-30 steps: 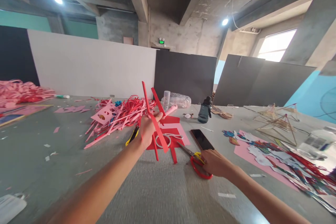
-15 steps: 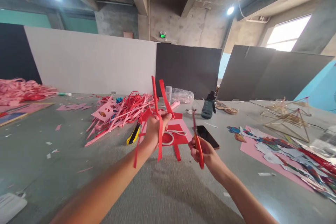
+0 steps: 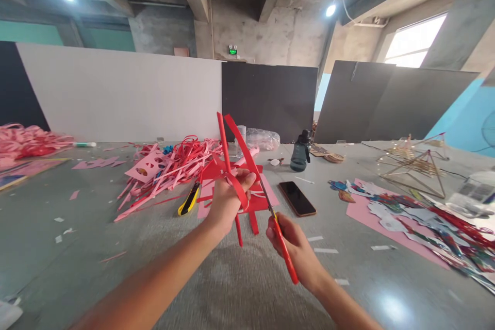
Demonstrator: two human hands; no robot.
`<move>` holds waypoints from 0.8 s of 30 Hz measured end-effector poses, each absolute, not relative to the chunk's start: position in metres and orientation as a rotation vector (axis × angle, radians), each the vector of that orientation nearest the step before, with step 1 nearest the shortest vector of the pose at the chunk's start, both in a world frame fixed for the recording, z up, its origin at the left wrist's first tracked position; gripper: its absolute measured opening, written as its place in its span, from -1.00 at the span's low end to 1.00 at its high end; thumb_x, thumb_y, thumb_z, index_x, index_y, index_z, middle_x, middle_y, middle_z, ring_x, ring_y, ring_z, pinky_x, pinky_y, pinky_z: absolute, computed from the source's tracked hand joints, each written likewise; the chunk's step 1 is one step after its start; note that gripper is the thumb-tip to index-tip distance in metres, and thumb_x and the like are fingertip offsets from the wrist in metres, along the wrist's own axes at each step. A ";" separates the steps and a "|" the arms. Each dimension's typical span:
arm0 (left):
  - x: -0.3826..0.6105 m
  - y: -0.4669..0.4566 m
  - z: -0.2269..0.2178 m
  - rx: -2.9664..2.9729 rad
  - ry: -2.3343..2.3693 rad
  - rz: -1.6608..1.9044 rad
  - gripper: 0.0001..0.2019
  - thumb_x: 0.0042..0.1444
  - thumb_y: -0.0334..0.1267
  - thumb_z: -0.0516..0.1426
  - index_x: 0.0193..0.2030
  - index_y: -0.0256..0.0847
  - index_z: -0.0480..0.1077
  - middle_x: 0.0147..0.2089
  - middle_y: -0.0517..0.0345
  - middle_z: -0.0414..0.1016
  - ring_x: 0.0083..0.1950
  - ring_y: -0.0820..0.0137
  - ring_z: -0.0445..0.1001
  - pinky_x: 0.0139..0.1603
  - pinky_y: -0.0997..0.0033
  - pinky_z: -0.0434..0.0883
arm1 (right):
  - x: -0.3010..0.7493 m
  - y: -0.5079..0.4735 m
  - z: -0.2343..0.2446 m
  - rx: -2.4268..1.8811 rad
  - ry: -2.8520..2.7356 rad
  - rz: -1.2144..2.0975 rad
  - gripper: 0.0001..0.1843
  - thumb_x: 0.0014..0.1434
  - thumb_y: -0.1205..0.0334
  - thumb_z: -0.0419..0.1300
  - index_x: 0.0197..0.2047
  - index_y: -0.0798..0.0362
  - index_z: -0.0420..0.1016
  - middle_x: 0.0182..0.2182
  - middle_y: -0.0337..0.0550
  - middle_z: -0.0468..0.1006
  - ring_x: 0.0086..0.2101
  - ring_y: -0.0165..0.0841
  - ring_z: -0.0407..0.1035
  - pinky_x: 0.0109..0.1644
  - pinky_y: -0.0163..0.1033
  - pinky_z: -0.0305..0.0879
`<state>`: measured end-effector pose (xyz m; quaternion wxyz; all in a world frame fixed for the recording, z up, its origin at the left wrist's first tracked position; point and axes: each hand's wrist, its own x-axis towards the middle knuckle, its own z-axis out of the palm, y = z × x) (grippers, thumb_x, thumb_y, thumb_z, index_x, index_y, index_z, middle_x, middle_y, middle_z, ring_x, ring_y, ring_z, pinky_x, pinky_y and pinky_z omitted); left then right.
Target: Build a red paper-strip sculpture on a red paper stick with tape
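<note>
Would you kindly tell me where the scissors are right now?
In the head view, the scissors are in the right hand, blades just left of the phone and pointing toward the red strips in the left hand.

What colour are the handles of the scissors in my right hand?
The scissor handles are mainly red, seen best in the head view.

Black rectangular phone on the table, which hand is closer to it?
Right. The right hand is just on the near side of the phone; the left hand is farther, to its left.

Strips [image 3: 223, 139] – matt paper; scissor handles [image 3: 285, 250] – smooth plastic
</note>
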<state>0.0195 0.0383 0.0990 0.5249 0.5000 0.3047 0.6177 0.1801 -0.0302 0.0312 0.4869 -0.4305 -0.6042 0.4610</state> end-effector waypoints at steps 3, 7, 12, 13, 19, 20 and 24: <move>0.020 0.037 0.099 1.195 0.757 1.473 -0.66 -0.07 -0.07 0.45 -0.30 -0.26 0.51 -0.52 0.27 0.40 -0.57 0.57 0.24 -0.61 0.55 0.19 | 0.177 -0.032 0.031 -1.068 -1.489 1.075 -0.43 0.22 -0.32 0.23 -0.39 0.00 0.16 -0.45 -0.36 0.09 -0.42 -0.43 -0.06 -0.38 -0.27 -0.05; 0.023 0.034 0.099 1.150 0.793 1.447 -0.63 -0.12 -0.07 0.47 -0.31 -0.26 0.51 -0.48 0.25 0.45 -0.54 0.57 0.29 -0.55 0.54 0.26 | 0.177 -0.031 0.029 -1.075 -1.493 1.038 -0.44 0.25 -0.30 0.22 -0.39 0.00 0.17 -0.45 -0.37 0.07 -0.41 -0.42 -0.07 -0.38 -0.27 -0.06; 0.026 0.032 0.097 1.158 0.756 1.431 -0.65 -0.09 -0.07 0.45 -0.34 -0.26 0.50 -0.46 0.23 0.49 -0.54 0.59 0.30 -0.50 0.53 0.28 | 0.177 -0.031 0.028 -1.067 -1.471 1.065 -0.47 0.26 -0.27 0.21 -0.39 0.00 0.17 -0.48 -0.38 0.07 -0.44 -0.44 -0.09 -0.41 -0.28 -0.08; 0.026 0.032 0.097 1.158 0.763 1.433 -0.65 -0.09 -0.07 0.46 -0.33 -0.26 0.50 -0.45 0.23 0.49 -0.54 0.58 0.31 -0.49 0.53 0.29 | 0.177 -0.031 0.028 -1.067 -1.469 1.064 -0.47 0.26 -0.26 0.21 -0.39 0.00 0.17 -0.48 -0.38 0.07 -0.45 -0.44 -0.09 -0.42 -0.28 -0.08; 0.027 0.033 0.093 1.146 0.800 1.422 -0.64 -0.11 -0.08 0.47 -0.30 -0.25 0.52 -0.40 0.20 0.52 -0.47 0.52 0.38 -0.43 0.48 0.32 | 0.177 -0.028 0.021 -1.065 -1.424 1.078 -0.47 0.25 -0.27 0.23 -0.40 -0.01 0.16 -0.52 -0.40 0.09 -0.50 -0.47 -0.06 -0.46 -0.31 -0.08; 0.028 0.033 0.093 1.148 0.797 1.422 -0.64 -0.10 -0.08 0.46 -0.29 -0.24 0.52 -0.39 0.20 0.52 -0.46 0.51 0.39 -0.41 0.48 0.33 | 0.177 -0.027 0.019 -1.067 -1.413 1.090 -0.47 0.25 -0.26 0.23 -0.39 -0.02 0.17 -0.54 -0.40 0.10 -0.52 -0.48 -0.04 -0.48 -0.31 -0.09; 0.028 0.032 0.093 1.181 0.808 1.436 -0.68 -0.07 -0.11 0.44 -0.29 -0.25 0.53 -0.40 0.21 0.50 -0.47 0.53 0.34 -0.43 0.48 0.30 | 0.176 -0.026 0.017 -1.056 -1.375 1.127 -0.49 0.20 -0.21 0.31 -0.39 -0.03 0.20 -0.58 -0.42 0.10 -0.57 -0.49 -0.03 -0.52 -0.32 -0.11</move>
